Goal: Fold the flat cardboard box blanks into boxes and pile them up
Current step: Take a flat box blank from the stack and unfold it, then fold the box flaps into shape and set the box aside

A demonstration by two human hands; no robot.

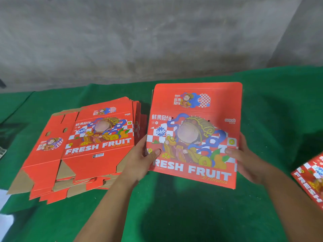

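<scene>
Presently, both hands hold one red box blank (pixel 194 133) above the green cloth (pixel 174 215) that covers the work surface. The left hand (pixel 139 159) grips the blank's left edge, thumb (pixel 154 153) pressed on the printed face beside the first letter of "FRESH FRUIT", the other fingers behind the card and out of view. The right hand (pixel 244 159) grips the right edge in the same manner, thumb on the printed face, fingers behind. The blank is tilted, its printed face toward the camera, its upper flap extended away from the person; whether its lower edge touches the cloth cannot be determined. To the left, apart from the held piece, a stack of flat blanks (pixel 78 149) lies on the cloth, slightly fanned, with brown unprinted flaps showing at its near and left edges. At the right border of the view, part of another red printed box (pixel 312 179) is visible; its form cannot be judged, being cut off by the frame. A grey concrete wall (pixel 157 35) stands behind the surface.
</scene>
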